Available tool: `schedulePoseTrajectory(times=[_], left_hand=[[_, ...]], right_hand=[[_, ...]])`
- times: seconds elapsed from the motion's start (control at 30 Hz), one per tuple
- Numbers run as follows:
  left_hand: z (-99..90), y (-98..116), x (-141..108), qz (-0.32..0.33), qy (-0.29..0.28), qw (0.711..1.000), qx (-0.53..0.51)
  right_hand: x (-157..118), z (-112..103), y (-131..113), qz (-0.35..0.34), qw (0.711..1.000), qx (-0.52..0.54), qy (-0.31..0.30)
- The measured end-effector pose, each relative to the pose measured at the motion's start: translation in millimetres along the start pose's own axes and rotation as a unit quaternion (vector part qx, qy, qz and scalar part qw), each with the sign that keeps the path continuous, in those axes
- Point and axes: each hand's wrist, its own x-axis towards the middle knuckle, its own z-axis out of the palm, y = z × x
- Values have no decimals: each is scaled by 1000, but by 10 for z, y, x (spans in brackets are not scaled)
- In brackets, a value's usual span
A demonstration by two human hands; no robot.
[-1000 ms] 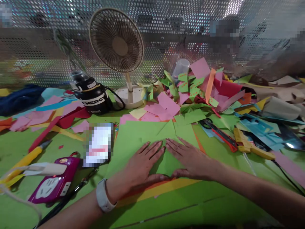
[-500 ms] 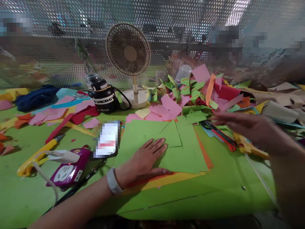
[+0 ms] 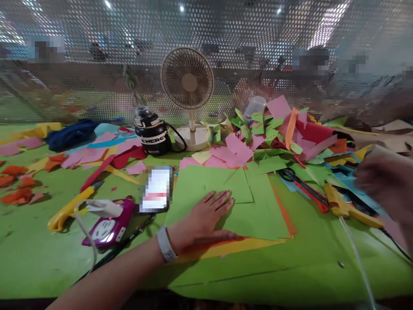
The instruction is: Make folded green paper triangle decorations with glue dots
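My left hand (image 3: 206,217) lies flat, fingers spread, on a stack of coloured sheets with green paper (image 3: 264,219) on top and orange and yellow edges showing below. A smaller green piece (image 3: 241,189) rests on the stack, just beyond my fingertips. My right hand (image 3: 380,178) is raised at the right edge, blurred by motion, its fingers smeared. Near it lies a yellow glue gun (image 3: 343,209) with a pale cord. Between that tool and the stack are red-and-black scissors (image 3: 306,189).
Paper scraps (image 3: 237,148) pile up behind the stack. A fan (image 3: 189,82) and a black bottle (image 3: 153,135) stand at the back. Left of the stack lie a phone (image 3: 156,189), a purple device (image 3: 111,226) and a yellow-handled tool (image 3: 69,209).
My right hand has moved right, away from the scissors, uncovering the yellow glue gun. My left hand stays flat on the stack. The whole view has shifted slightly.
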Motion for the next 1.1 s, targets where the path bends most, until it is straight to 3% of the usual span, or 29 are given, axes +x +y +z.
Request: schedulePoseTrajectory(times=[0.07,0.17,0.27,0.33,0.57,0.93,1.1], left_hand=[[-6,8,-5,5,16,1000,0],[-5,13,-6,6,22,1000,6],[10,6,0,8,18,1000,12],[27,-4,2,11,21,1000,20],[33,-9,10,17,22,999,22],[-80,45,38,-2,-28,999,40],[-157,-19,-119,-18,-43,998,50]], right_hand=[[88,237,-139,65,991,59,-103],[274,738,-410,155,935,132,-290],[468,1172,-608,167,899,140,-379],[563,1338,-647,176,882,141,-414],[645,1444,-523,218,847,167,-455],[656,1460,-482,214,858,127,-450],[631,1377,-374,212,858,136,-448]])
